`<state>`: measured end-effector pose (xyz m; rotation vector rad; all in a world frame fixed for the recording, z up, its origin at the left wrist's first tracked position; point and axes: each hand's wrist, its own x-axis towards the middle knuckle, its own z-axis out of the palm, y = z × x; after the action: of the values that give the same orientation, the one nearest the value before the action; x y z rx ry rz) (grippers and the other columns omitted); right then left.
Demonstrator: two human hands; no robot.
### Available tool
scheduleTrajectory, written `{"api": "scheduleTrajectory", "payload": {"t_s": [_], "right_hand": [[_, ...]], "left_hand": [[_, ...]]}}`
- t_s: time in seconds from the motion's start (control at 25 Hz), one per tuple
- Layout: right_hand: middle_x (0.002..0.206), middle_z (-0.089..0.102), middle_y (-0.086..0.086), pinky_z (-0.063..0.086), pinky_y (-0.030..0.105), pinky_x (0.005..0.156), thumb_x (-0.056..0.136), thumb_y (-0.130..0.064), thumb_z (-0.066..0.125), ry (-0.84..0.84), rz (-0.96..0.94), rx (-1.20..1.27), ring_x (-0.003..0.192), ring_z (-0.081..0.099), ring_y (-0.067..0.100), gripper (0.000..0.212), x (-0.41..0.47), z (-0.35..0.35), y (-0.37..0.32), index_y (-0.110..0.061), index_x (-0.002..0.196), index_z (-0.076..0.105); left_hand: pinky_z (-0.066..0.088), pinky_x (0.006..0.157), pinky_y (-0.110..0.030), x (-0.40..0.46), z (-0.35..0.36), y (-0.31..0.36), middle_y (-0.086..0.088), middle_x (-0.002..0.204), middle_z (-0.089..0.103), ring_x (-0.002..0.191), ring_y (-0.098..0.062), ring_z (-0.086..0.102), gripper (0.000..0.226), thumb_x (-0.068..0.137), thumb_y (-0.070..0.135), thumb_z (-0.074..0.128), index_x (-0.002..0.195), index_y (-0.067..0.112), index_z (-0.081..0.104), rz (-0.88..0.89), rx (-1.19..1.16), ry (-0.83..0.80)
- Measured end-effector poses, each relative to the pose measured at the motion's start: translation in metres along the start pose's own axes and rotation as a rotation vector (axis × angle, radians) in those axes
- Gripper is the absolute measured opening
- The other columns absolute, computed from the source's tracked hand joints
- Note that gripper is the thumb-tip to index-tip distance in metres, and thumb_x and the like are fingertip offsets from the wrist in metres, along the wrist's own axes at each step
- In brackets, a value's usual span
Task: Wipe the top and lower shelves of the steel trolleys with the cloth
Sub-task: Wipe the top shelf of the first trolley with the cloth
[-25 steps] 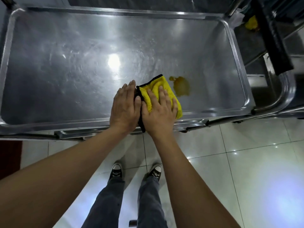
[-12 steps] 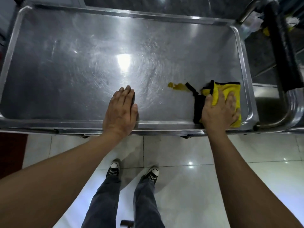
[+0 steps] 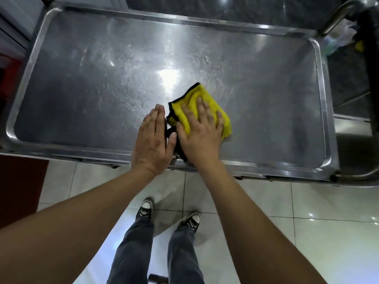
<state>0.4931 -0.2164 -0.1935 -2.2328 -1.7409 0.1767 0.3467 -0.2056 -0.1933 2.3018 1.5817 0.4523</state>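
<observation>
The steel trolley's top shelf [image 3: 82, 89] fills the upper view, a shiny rimmed tray. A yellow cloth with black edging [image 3: 196, 97] lies on it near the front middle. My right hand [image 3: 200, 134] presses flat on the cloth, fingers spread over it. My left hand [image 3: 152, 140] rests flat on the bare steel just left of the cloth, fingers together, its thumb touching the cloth's black edge. The lower shelves are hidden beneath the top one.
A second steel trolley [image 3: 352, 144] stands against the right end, with a curved handle [image 3: 338, 15] and a black post [image 3: 371, 68] beside it. White floor tiles [image 3: 307, 212] and my shoes lie below; a red mat [image 3: 18, 185] sits at the left.
My right hand slid the cloth from the shelf's right end back to the middle, beside my left hand. The yellow smear seen earlier no longer shows. The view shifted slightly.
</observation>
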Motion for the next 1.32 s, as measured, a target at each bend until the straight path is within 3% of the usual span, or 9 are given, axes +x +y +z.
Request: {"api": "scheduleTrajectory", "payload": {"t_s": [0.2,0.44,0.6,0.8,0.88,1.0,1.16,1.32], "right_hand": [[0.163,0.032,-0.001,0.006,0.049,0.123,0.095,-0.057,0.043,-0.043,-0.079,-0.01,0.152,0.024,0.015,0.052,0.032,-0.007,0.019,-0.041,0.144,0.05],[0.163,0.03,-0.001,0.003,0.046,0.124,0.095,-0.057,0.042,-0.002,0.122,-0.005,0.152,0.022,0.015,0.054,0.03,-0.016,0.055,-0.042,0.146,0.046],[0.164,0.028,-0.002,0.007,0.047,0.124,0.095,-0.06,0.04,0.002,0.319,-0.099,0.152,0.022,0.015,0.056,-0.008,-0.056,0.149,-0.044,0.149,0.041],[0.164,0.027,0.005,0.007,0.05,0.124,0.092,-0.06,0.032,0.026,0.422,-0.146,0.153,0.02,0.021,0.063,-0.035,-0.088,0.235,-0.037,0.15,0.041],[0.164,0.028,0.006,0.007,0.05,0.124,0.093,-0.059,0.035,0.053,0.435,-0.133,0.153,0.02,0.022,0.062,-0.034,-0.084,0.231,-0.035,0.15,0.042],[0.163,0.031,0.006,0.008,0.049,0.124,0.093,-0.059,0.035,0.078,0.418,-0.118,0.152,0.022,0.022,0.061,-0.034,-0.082,0.231,-0.035,0.149,0.044],[0.161,0.033,0.008,0.008,0.05,0.123,0.093,-0.06,0.034,0.091,0.364,-0.155,0.15,0.025,0.024,0.061,-0.012,-0.084,0.251,-0.034,0.148,0.046],[0.161,0.032,0.013,0.006,0.055,0.123,0.092,-0.058,0.034,0.132,0.438,-0.121,0.151,0.023,0.028,0.063,0.059,-0.077,0.244,-0.027,0.146,0.049]], "left_hand": [[0.015,0.126,-0.04,0.005,0.004,0.003,-0.014,0.166,0.021,0.152,-0.025,0.02,0.069,0.104,0.044,0.025,0.159,0.004,0.016,-0.012,0.02,-0.004],[0.015,0.126,-0.043,0.007,0.004,0.002,-0.013,0.166,0.021,0.152,-0.027,0.02,0.067,0.104,0.043,0.026,0.16,0.008,0.016,-0.07,0.039,-0.037],[0.012,0.127,-0.043,0.006,0.0,0.001,-0.012,0.167,0.018,0.154,-0.029,0.015,0.069,0.102,0.046,0.024,0.16,0.008,0.018,-0.069,0.041,-0.1],[0.028,0.119,-0.054,0.013,0.001,0.02,-0.021,0.156,0.035,0.142,-0.04,0.033,0.072,0.098,0.052,0.026,0.148,0.001,0.037,-0.173,0.104,-0.058],[0.029,0.117,-0.056,0.021,0.007,0.05,-0.022,0.153,0.037,0.138,-0.041,0.037,0.068,0.096,0.049,0.028,0.143,0.002,0.042,-0.079,0.164,-0.065],[0.016,0.124,-0.05,0.029,0.03,0.085,-0.015,0.162,0.031,0.149,-0.034,0.028,0.069,0.095,0.048,0.027,0.153,0.012,0.037,0.187,0.204,-0.159],[0.005,0.127,-0.047,0.031,0.047,0.084,-0.007,0.168,0.017,0.156,-0.026,0.011,0.067,0.099,0.052,0.027,0.159,0.023,0.024,0.15,0.218,-0.179],[0.002,0.127,-0.047,0.029,0.051,0.084,-0.005,0.17,0.007,0.157,-0.023,0.001,0.067,0.102,0.055,0.024,0.161,0.024,0.016,0.167,0.217,-0.166]]}}
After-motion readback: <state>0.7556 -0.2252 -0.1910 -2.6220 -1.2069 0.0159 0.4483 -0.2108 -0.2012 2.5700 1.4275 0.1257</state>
